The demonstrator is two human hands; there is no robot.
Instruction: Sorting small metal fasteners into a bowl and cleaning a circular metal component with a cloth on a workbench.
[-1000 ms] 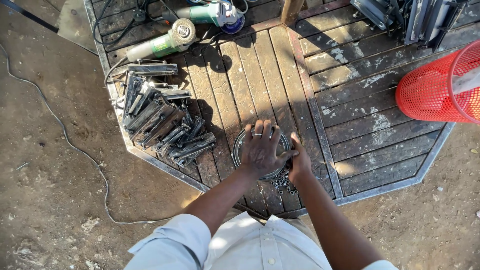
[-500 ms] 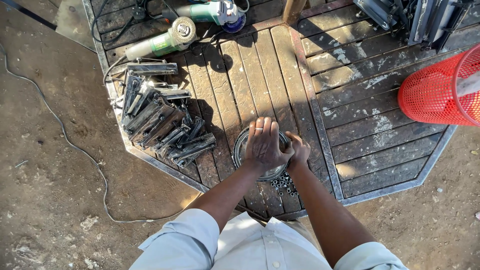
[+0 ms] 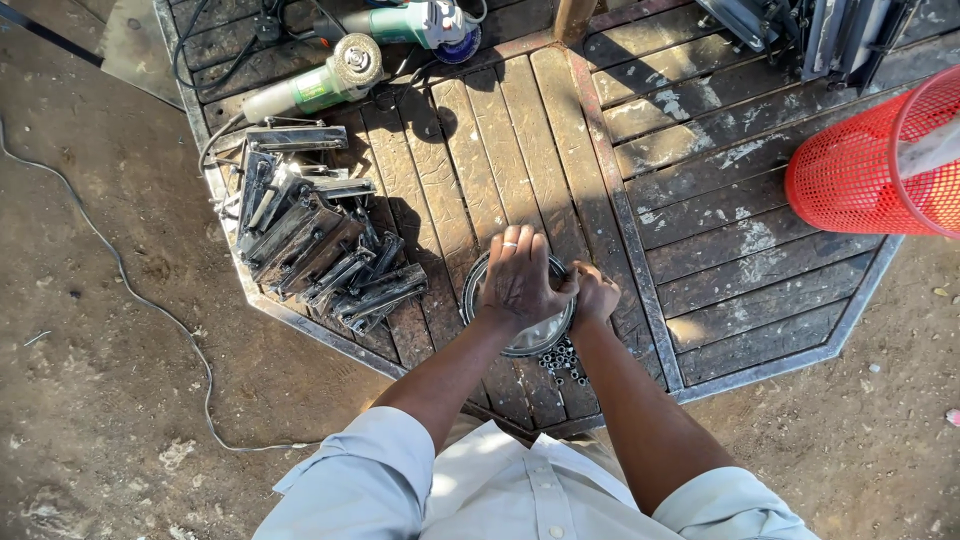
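The round metal dish (image 3: 530,335) sits on the wooden table (image 3: 700,200), near its close edge. The left hand (image 3: 520,280) lies flat on top with fingers spread, pressing down. At 3 o'clock of it, the right hand (image 3: 595,293) is curled tight on the rim. Small nuts (image 3: 560,362) lie at 6 o'clock. Best to hold it steady. Metal pieces (image 3: 310,245) sit at 9 o'clock, a green grinder (image 3: 315,85) farther at 11.

Lighting: hard, bright daylight, apparently from the lower right, since shadows fall up and left. Shadows: dark, crisp patches on the wooden tabletop (image 3: 700,200) beyond the stacked metal brackets (image 3: 310,240). Glare: bright glints on bracket edges and grinder (image 3: 320,85). Focus: sharp centrally; slight wide-angle bending at edges. Red basket (image 3: 880,165) strongly saturated.
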